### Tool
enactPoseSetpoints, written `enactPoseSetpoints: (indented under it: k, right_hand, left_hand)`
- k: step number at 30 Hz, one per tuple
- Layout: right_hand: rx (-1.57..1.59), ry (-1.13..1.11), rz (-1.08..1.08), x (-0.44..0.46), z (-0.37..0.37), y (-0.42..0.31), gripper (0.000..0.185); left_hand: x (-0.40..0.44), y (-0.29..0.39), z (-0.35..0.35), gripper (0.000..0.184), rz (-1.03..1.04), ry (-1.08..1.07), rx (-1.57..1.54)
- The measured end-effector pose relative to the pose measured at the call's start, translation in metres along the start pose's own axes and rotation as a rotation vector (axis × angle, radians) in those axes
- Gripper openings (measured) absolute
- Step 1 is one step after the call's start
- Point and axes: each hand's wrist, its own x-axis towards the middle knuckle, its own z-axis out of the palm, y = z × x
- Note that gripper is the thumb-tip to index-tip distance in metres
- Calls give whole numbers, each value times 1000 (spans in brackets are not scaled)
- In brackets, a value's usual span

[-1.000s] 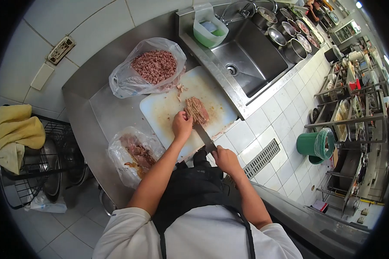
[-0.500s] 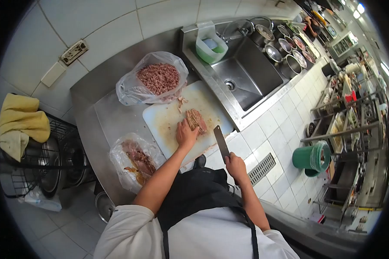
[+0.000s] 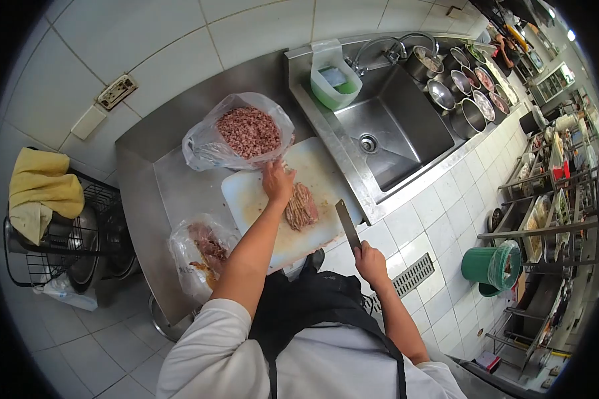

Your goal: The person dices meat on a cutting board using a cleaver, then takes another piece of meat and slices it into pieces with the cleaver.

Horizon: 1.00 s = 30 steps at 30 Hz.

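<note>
In the head view, the right hand (image 3: 371,262) is gripping a cleaver (image 3: 347,225), while the left hand (image 3: 277,181), its grip unclear, is lingering beside the bag of diced meat (image 3: 202,146). The meat slab (image 3: 302,208) is lying on the cutting board (image 3: 241,198), apparently between cuts; further slicing would be requiring steadying fingers and the blade over it.

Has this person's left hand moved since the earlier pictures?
Yes: judged against the cutting board, the left hand has moved from the sliced meat toward the plastic bag of chopped meat.
</note>
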Motion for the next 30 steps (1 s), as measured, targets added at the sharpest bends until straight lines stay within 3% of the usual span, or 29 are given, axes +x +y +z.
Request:
enactPoseSetpoints:
  k: [3, 7, 9, 12, 16, 23, 30]
  right_hand:
    - [23, -30, 13, -1, -3, 15, 28]
    - [35, -32, -20, 5, -8, 30, 27]
    - [46, -7, -53, 9, -11, 35, 26]
    - [55, 28, -116, 22, -15, 36, 24]
    - [77, -4, -196, 42, -24, 11, 25]
    - [151, -128, -380, 61, 3, -87, 23]
    - [10, -108, -422, 55, 83, -135, 15]
  left_hand:
    - [9, -2, 15, 28, -29, -76, 16]
    - [11, -17, 16, 13, 112, -56, 0]
    - [9, -35, 9, 8, 183, -11, -39]
    - [-7, -73, -22, 5, 131, -86, -87]
    - [-61, -99, -86, 13, 68, -226, -72]
    - [-113, -95, -128, 51, -13, -272, -173]
    - [-121, -98, -105, 36, 10, -150, -111]
